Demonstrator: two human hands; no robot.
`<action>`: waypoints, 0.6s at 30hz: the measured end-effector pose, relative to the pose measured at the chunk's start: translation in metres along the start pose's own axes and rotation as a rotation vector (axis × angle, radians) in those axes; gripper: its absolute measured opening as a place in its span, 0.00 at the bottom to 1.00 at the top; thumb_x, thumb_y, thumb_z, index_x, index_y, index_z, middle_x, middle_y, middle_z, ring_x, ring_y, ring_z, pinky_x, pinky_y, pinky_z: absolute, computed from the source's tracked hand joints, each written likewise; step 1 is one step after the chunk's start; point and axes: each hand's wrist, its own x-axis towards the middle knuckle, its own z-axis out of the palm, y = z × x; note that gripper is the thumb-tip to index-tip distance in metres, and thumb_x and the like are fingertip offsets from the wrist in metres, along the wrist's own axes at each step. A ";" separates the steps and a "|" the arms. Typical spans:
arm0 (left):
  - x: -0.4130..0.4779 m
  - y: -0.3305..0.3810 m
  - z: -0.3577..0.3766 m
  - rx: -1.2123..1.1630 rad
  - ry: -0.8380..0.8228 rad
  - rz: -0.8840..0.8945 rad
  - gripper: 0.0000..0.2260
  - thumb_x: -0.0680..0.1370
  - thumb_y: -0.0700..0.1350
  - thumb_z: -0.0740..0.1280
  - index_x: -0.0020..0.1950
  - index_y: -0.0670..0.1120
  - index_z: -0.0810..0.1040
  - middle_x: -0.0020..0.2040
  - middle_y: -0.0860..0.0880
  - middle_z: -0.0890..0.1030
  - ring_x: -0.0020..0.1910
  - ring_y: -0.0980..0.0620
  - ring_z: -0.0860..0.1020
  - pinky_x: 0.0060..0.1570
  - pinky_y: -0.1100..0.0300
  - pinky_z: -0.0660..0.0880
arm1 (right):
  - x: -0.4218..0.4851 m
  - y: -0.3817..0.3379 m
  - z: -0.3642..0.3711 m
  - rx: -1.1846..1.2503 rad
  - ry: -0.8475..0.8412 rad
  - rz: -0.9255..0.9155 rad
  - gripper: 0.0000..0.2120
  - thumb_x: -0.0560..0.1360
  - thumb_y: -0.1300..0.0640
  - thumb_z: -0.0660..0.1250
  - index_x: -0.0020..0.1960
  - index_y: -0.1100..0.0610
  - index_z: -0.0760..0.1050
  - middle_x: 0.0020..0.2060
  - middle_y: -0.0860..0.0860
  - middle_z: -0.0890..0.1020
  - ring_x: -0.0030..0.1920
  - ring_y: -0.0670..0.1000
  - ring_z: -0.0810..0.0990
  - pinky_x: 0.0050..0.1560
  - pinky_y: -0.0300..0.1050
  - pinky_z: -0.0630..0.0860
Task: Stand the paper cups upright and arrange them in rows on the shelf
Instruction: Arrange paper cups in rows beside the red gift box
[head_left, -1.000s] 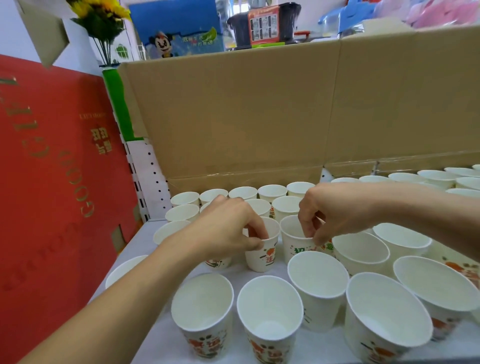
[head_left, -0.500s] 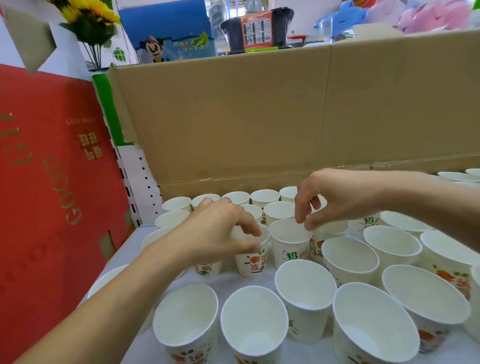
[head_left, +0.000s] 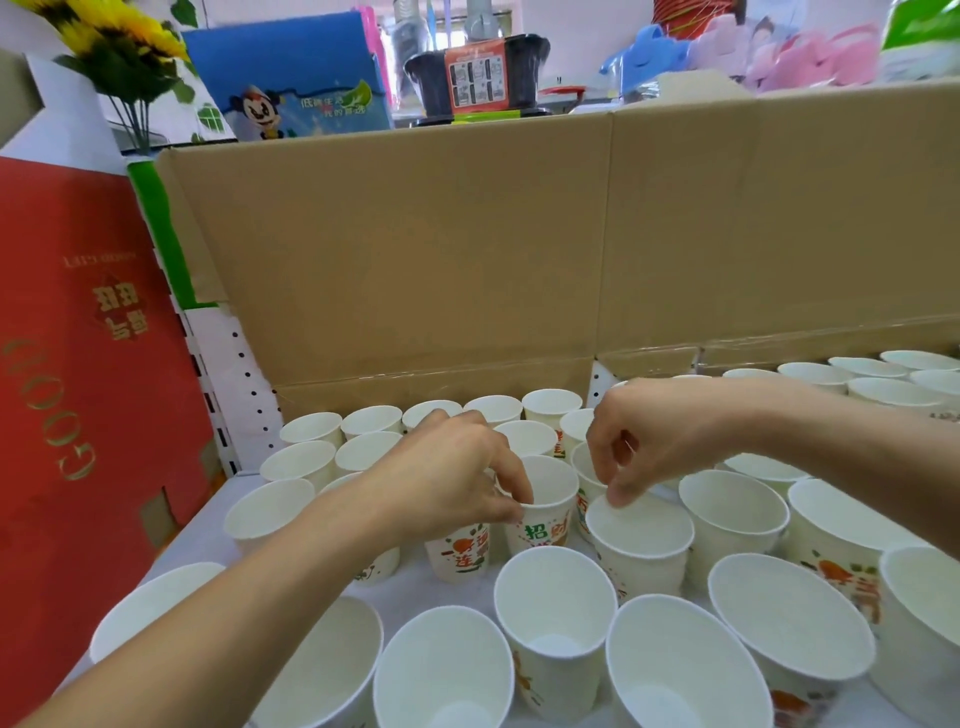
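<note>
**Rim by rim, cups are lined up on a shop shelf**

At centre frame the left hand (head_left: 452, 483) pinches the rim of a green-lettered cup (head_left: 545, 501), thumb outside and forefinger hooked inside. That hold likely lets so light a cup be steered without denting its wall. Just to the right, the right hand (head_left: 660, 441) bends over a neighbouring cup (head_left: 641, 535) with its thumb tip at the far rim. From this angle I cannot tell whether the fingers have closed on the paper or merely touch it.

Both cups stand mouth up on the white shelf (head_left: 202, 535), nearly touching each other, in the middle of the crowd.

Behind them, toward mid-frame, paper cups (head_left: 493, 410) sit in tidy lines against the cardboard wall (head_left: 467, 260), which appears to serve as a backstop for the rows. Along the bottom of the frame the cups stand looser, with uneven gaps. Every cup in sight looks upright, so what remains seems to be the straightening of these nearer rows.

A red box (head_left: 78, 364) hems in the shelf at the left edge, and sunflowers (head_left: 124, 41) peek in at upper left.
</note>
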 end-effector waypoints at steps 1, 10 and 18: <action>0.000 0.000 0.000 -0.001 -0.004 0.001 0.07 0.74 0.56 0.70 0.50 0.59 0.83 0.47 0.59 0.81 0.53 0.57 0.69 0.56 0.53 0.67 | 0.000 0.001 0.002 -0.007 -0.010 -0.004 0.06 0.70 0.47 0.73 0.42 0.49 0.81 0.37 0.44 0.81 0.39 0.45 0.78 0.36 0.39 0.72; 0.000 -0.003 0.000 -0.008 -0.010 0.006 0.07 0.73 0.57 0.71 0.48 0.58 0.83 0.45 0.59 0.80 0.51 0.59 0.68 0.57 0.54 0.66 | -0.012 0.015 -0.012 0.041 -0.143 0.060 0.03 0.69 0.49 0.73 0.40 0.48 0.83 0.33 0.42 0.82 0.30 0.38 0.76 0.34 0.34 0.71; 0.002 -0.003 -0.001 -0.077 -0.033 0.005 0.13 0.68 0.63 0.73 0.50 0.61 0.82 0.49 0.62 0.80 0.55 0.59 0.70 0.58 0.53 0.68 | 0.014 0.034 -0.018 0.071 0.156 0.149 0.08 0.73 0.47 0.67 0.50 0.45 0.81 0.45 0.42 0.82 0.45 0.46 0.79 0.49 0.46 0.78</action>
